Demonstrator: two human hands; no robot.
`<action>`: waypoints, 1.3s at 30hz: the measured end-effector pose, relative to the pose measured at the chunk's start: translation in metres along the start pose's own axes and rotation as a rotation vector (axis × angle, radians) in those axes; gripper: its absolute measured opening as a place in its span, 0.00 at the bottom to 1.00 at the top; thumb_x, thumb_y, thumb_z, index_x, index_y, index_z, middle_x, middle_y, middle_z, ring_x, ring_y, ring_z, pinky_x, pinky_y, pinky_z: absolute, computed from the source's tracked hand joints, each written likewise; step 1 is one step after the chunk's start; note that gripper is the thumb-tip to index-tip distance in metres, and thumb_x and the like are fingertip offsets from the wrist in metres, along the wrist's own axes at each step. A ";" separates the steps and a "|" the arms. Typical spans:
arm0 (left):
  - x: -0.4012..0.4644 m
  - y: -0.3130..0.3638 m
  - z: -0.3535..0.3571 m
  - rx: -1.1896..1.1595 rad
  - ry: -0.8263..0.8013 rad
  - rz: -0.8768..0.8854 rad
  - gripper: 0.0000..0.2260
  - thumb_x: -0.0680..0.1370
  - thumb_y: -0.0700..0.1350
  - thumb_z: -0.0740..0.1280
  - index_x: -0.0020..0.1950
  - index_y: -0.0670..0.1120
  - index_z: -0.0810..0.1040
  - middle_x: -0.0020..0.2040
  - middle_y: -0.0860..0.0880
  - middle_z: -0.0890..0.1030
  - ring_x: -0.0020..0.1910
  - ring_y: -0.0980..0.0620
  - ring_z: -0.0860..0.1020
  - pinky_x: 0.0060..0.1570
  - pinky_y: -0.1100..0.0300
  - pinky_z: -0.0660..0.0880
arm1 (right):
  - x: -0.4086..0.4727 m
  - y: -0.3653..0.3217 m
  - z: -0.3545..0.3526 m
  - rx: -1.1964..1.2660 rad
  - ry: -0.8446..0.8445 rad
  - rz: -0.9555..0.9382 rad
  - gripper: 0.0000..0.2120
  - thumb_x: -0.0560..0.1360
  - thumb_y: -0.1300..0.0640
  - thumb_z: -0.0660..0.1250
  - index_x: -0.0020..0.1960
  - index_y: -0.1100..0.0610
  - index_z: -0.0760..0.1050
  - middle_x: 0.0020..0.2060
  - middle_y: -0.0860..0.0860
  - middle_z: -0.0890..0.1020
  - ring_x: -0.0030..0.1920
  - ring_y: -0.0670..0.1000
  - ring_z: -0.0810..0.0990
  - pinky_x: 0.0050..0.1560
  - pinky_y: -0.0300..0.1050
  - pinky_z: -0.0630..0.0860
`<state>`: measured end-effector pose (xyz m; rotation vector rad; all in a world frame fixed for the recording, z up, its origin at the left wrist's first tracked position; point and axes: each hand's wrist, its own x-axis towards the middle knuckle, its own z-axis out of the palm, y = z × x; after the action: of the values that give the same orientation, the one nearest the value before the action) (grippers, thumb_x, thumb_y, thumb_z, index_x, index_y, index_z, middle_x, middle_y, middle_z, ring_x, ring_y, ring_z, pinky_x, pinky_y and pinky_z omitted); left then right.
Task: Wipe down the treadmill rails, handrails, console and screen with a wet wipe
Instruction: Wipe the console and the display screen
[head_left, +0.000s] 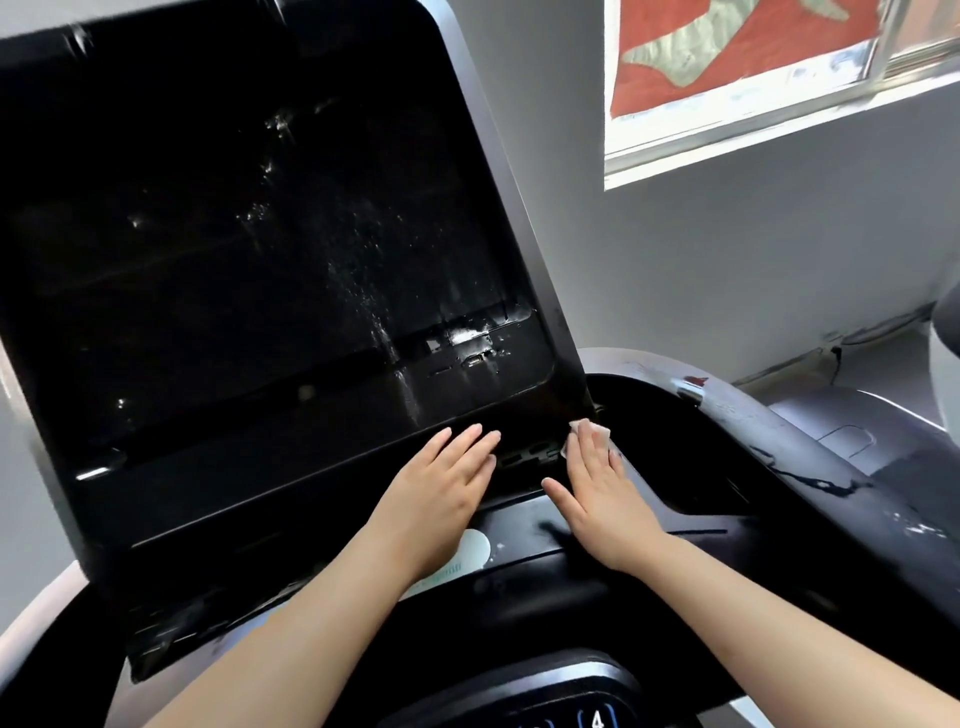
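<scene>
The big dark screen (249, 249) carries wet streaks and droplets down its right-hand part, which suggests it has been wiped at least in part, while its left side shows no moisture I can make out. Below it, the console (675, 467) glistens on its right shoulder, so work there looks under way; rails and handrails are mostly out of view and cannot be judged. The left hand (441, 493) lies flat, fingers straight, holding nothing. The right hand (597, 483), fingers straight, presses the wet wipe (592, 430) against the console's lower right corner.
</scene>
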<state>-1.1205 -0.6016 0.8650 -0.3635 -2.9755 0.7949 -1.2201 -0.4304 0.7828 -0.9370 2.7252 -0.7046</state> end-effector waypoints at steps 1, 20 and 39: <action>0.000 0.001 -0.003 0.014 -0.007 -0.013 0.24 0.67 0.45 0.66 0.63 0.41 0.77 0.68 0.43 0.72 0.68 0.45 0.71 0.66 0.50 0.64 | 0.005 -0.003 0.000 0.061 0.015 0.014 0.34 0.82 0.44 0.47 0.76 0.62 0.35 0.74 0.53 0.34 0.70 0.45 0.28 0.71 0.44 0.34; -0.017 -0.009 0.008 0.100 -0.119 -0.072 0.27 0.80 0.43 0.47 0.76 0.39 0.40 0.75 0.45 0.32 0.74 0.46 0.34 0.65 0.50 0.28 | 0.016 -0.045 0.005 0.543 0.215 -0.178 0.33 0.81 0.60 0.57 0.76 0.58 0.39 0.72 0.43 0.34 0.71 0.37 0.36 0.61 0.18 0.39; -0.012 -0.029 0.031 0.177 0.016 0.032 0.27 0.73 0.42 0.46 0.68 0.40 0.71 0.72 0.43 0.66 0.71 0.46 0.66 0.70 0.48 0.52 | 0.062 -0.005 -0.005 -0.572 0.519 -0.624 0.35 0.78 0.42 0.50 0.77 0.58 0.41 0.77 0.54 0.42 0.77 0.54 0.43 0.75 0.49 0.46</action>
<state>-1.1176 -0.6434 0.8530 -0.4070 -2.8625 1.0435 -1.2675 -0.4700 0.7885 -2.0425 3.1575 -0.2442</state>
